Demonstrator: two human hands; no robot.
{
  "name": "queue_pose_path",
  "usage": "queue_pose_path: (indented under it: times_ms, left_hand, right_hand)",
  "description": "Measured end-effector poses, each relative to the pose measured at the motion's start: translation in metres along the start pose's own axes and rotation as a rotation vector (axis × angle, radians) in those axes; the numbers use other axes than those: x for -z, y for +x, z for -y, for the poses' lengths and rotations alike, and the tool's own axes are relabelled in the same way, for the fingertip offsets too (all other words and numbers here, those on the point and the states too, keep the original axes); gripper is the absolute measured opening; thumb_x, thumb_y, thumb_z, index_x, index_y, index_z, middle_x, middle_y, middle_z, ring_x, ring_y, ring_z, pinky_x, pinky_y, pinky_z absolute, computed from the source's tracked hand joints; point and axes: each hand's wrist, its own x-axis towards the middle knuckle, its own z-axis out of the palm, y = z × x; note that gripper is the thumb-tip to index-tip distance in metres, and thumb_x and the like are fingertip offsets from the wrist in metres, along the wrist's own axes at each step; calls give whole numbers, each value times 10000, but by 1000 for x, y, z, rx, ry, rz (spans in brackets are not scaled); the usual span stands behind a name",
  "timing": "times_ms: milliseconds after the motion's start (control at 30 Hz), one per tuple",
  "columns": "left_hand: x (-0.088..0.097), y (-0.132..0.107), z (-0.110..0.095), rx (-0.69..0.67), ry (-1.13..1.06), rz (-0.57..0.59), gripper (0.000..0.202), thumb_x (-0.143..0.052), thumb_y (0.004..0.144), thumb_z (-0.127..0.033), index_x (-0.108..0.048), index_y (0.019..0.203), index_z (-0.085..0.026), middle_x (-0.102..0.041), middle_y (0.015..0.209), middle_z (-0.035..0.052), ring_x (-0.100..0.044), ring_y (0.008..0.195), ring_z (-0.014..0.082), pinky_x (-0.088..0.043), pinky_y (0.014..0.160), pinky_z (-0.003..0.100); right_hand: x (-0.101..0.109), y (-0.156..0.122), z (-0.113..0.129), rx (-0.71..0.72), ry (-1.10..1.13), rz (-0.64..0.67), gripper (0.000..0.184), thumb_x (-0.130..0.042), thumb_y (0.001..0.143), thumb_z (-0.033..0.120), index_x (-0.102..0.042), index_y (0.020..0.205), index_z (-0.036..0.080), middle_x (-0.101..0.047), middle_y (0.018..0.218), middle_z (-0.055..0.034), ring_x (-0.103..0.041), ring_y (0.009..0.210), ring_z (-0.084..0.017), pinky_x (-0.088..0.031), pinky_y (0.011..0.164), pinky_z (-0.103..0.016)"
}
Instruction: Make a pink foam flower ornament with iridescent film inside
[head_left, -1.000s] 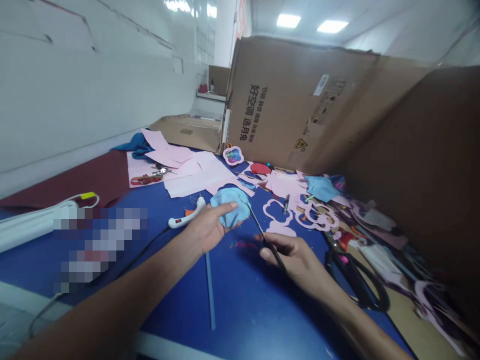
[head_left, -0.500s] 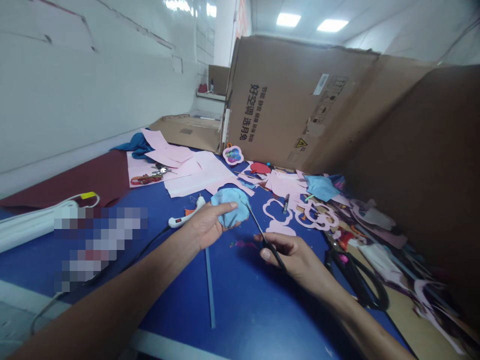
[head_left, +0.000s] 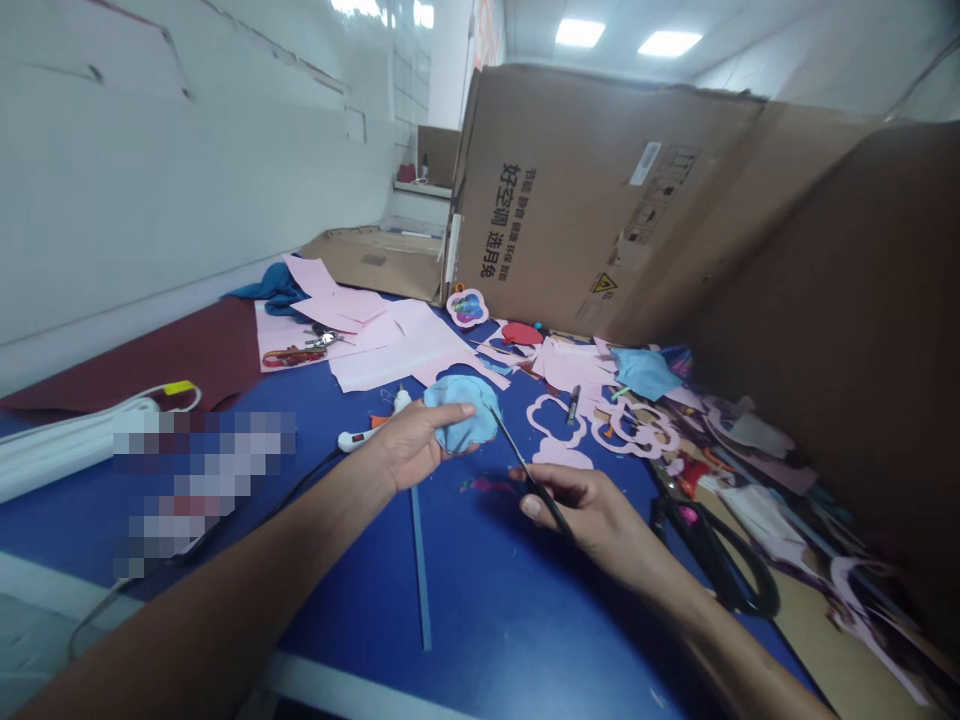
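Left grip point(head_left: 411, 447): blue felt point(head_left: 466, 418) pinched | right grip point(head_left: 581, 503): black rod point(head_left: 517, 452) pinched | pink cut-outs point(head_left: 562, 453) already cut, right of felt

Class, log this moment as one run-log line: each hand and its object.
left hand: holding light-blue craft piece | right hand: gripping thin black tool | nearby: glue gun

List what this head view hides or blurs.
Head view:
Pixelated patch on the blue table: blur hides what lies there.
Thin black tool: right hand hides its gripped part.
Crumpled light blue sheet: left hand covers its near side.
Jumbled paper scraps: cut off by the frame edge.
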Motion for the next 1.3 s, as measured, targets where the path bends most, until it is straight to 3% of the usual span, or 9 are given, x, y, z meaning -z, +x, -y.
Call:
queue_pose_path:
  times_ms: [167, 467, 933, 1300]
  left_hand:
    - [1, 0, -2, 13, 20, 30, 271, -846, 819, -181, -732, 1064, -159, -765, 866, 54, -719, 711, 154, -605, 707, 286]
    - [0, 0, -3, 27, 21, 3, 238, -818, 832, -148, -737, 1056, -154, -781, 891, 73, -745, 728, 171, -619, 681, 282]
    - [-1, 0, -5, 39, 9, -35, 226, -796, 846, -118, -753, 1066, -143, -788, 878, 82, -753, 721, 183, -615, 657, 277]
    - [4, 2, -4, 74, -3, -15, 214, -802, 833, -101, -774, 1042, -139, -788, 864, 83, -735, 683, 173, -606, 650, 286]
  right_hand:
    - [1, 0, 1, 17, -20, 13, 518, -795, 879, 614, -843, 1217, 224, -689, 824, -24, -559, 765, -190, -460, 672, -295]
    - [0, -1, 1, 31, -19, -1, 491, -795, 878, 615, -853, 1186, 237, -693, 806, -35, -578, 779, -212, -467, 650, -304]
    - [-2, -1, 6, -40, 21, 18, 559, -803, 839, 665, -837, 1148, 200, -460, 691, 32, -326, 663, -135, -295, 592, -268]
    - [0, -1, 0, 3, -13, 16, 532, -806, 848, 649, -845, 1168, 225, -590, 745, -1, -452, 696, -157, -382, 609, -273]
